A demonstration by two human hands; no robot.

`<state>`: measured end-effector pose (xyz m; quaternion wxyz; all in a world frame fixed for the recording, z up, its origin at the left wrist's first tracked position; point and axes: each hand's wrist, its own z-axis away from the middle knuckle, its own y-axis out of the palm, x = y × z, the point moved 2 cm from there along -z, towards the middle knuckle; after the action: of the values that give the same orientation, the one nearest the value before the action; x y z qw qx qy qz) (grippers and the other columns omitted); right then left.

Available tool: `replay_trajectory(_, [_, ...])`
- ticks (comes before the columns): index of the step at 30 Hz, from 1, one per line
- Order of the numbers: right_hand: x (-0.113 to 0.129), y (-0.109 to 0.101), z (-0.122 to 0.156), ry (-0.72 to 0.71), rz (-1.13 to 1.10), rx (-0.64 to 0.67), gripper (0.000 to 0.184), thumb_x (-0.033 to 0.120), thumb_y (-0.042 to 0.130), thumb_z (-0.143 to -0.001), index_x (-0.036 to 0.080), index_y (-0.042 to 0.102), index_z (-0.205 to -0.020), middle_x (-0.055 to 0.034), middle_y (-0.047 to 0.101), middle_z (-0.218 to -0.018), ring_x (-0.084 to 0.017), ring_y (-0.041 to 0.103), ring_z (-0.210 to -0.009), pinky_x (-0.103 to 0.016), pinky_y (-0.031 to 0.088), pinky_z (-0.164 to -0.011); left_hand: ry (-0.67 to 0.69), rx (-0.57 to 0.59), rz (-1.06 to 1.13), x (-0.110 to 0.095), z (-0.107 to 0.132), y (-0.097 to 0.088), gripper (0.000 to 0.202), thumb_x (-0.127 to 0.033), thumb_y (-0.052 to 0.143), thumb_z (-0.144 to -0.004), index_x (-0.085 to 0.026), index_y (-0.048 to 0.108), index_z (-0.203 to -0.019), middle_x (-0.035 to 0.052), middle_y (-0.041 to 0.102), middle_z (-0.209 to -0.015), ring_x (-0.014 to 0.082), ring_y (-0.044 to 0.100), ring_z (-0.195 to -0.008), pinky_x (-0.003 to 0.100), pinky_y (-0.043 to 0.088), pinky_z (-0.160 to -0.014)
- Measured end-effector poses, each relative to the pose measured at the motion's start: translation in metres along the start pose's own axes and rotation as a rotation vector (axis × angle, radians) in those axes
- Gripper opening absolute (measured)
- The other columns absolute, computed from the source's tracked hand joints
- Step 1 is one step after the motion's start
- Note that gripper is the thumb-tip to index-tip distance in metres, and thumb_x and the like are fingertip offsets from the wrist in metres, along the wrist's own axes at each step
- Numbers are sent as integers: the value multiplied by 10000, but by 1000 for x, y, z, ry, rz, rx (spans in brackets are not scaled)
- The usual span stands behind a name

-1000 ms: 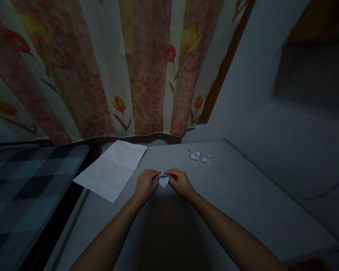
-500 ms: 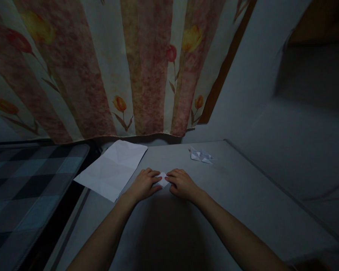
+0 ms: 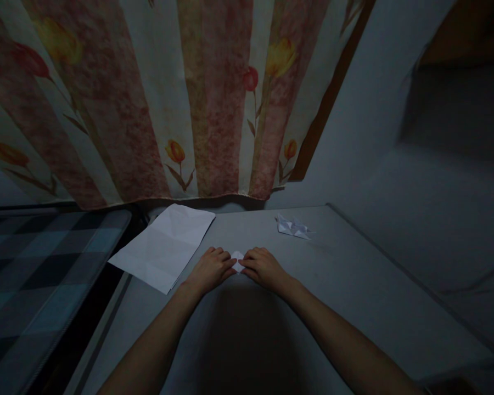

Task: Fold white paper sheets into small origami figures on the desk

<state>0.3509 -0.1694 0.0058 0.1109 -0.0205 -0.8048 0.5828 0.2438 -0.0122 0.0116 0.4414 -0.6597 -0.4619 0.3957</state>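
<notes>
A small folded piece of white paper (image 3: 237, 264) is held between my two hands, just above or on the white table (image 3: 313, 296). My left hand (image 3: 212, 267) pinches its left side with thumb and fingers. On the opposite side, my right hand (image 3: 265, 267) grips it the same way. Its middle shows between the fingertips, while both side edges are hidden by them. Beyond my right hand lie folded white paper figures (image 3: 293, 226), pointed in shape; how many there are I cannot tell.
Creased white paper sheets (image 3: 164, 247) lie at the table's left, hanging past its edge. A checked mattress (image 3: 41, 274) is further left, across a dark gap. Behind the table hangs a tulip-patterned curtain (image 3: 222, 109), and a pale wall (image 3: 354, 153) stands to the right.
The fingers of both hands have closed in on the small folded paper, thumbs and fingertips now nearer together. The sheets and the paper figures have stayed in place.
</notes>
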Motion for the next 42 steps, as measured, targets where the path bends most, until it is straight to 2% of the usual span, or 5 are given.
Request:
replay_trajectory(10, [2,4,-5,85,-10,-7,201,316,544,-913,201,708,-891,-49,649,-921,-172,535,-867,-307,363,-755,-51,-9,-8,-1,-3,5,272,-344,449,-936,-203,681,-950,62,622,-917,191,524,-865,334,394,-768])
replay_trajectory(21, [-2,12,-8,214,-145,-131,172,278,592,-884,165,672,-782,-45,650,-846,-164,556,-842,-290,381,-767,-212,-154,251,9,-5,14,230,-325,546,-890,-168,671,-778,54,654,-826,170,572,-812,290,419,-764])
replay_trajectory(28, [-7,12,-5,176,-218,-156,103,277,648,-842,194,706,-824,-41,653,-860,-164,564,-848,-286,411,-774,-176,-121,177,10,-2,15,208,-325,556,-883,-181,693,-821,58,666,-863,179,575,-836,307,408,-777])
replay_trajectory(35, [-2,10,-3,162,-149,-171,121,225,592,-876,187,697,-922,-54,674,-934,-180,571,-900,-310,416,-824,-185,-142,101,7,-1,14,212,-314,542,-889,-176,698,-849,66,668,-882,191,574,-856,313,420,-796])
replay_trajectory(42, [-4,13,-1,160,-122,-197,132,226,575,-885,182,698,-904,-56,685,-928,-181,568,-890,-308,415,-820,-200,-152,116,6,2,13,199,-293,543,-888,-182,707,-866,64,674,-901,187,580,-869,308,430,-816])
